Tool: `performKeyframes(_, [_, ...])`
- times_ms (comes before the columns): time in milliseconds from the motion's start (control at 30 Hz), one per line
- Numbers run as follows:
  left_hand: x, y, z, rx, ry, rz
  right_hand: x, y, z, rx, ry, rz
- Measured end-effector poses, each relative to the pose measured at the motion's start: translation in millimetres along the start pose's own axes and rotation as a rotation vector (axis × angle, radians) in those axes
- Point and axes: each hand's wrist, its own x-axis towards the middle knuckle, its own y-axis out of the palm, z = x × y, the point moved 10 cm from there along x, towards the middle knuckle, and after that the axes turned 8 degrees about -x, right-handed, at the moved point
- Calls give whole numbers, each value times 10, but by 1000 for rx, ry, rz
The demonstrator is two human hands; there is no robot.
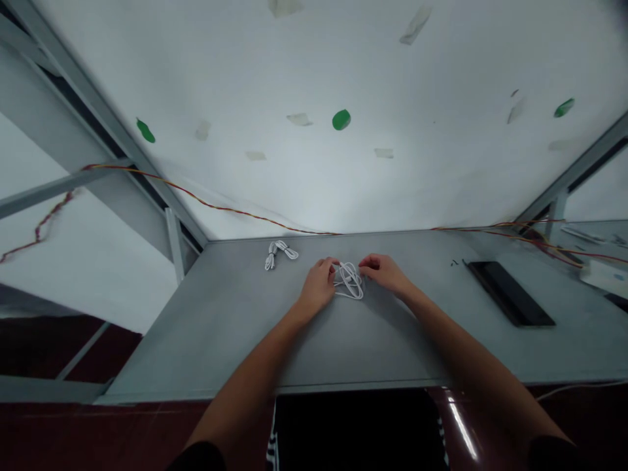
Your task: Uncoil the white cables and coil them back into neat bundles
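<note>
A loosely coiled white cable (350,282) lies on the grey tabletop between my two hands. My left hand (318,285) is at the coil's left side, its fingers curled in and closed on the strands. From the right, my right hand (386,272) meets the coil's edge with thumb and forefinger pinched together on the cable. Exactly which strand each hand grips is too small to tell. Behind my left hand, a second white cable (280,251) rests folded in a bundle with dark ties around it.
A black flat device (509,293) lies at the right, with small dark ties (454,263) beside it. A white box (604,277) stands at the far right. Twisted red-yellow wire (235,210) runs along the white back panel (314,176), which carries green stickers and tape pieces.
</note>
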Motion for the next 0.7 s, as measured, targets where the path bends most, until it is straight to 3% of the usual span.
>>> performKeyframes(133, [7,-79,-12,-5,2,-38,-39,-20,83,-105,-54,-27])
performKeyframes(267, [-37,-78,-153,148,60,-21,-108,67,220,-218,-144,14])
performKeyframes(367, [-77,19,-189,226,48,69,-138,125,285,-366,-205,39])
performKeyframes(533, [-134,208,-253,234,99,244,-132,161,251,-476,-175,59])
performKeyframes(700, [-160,260,-310,156,150,311,-120,154,205,-499,-137,29])
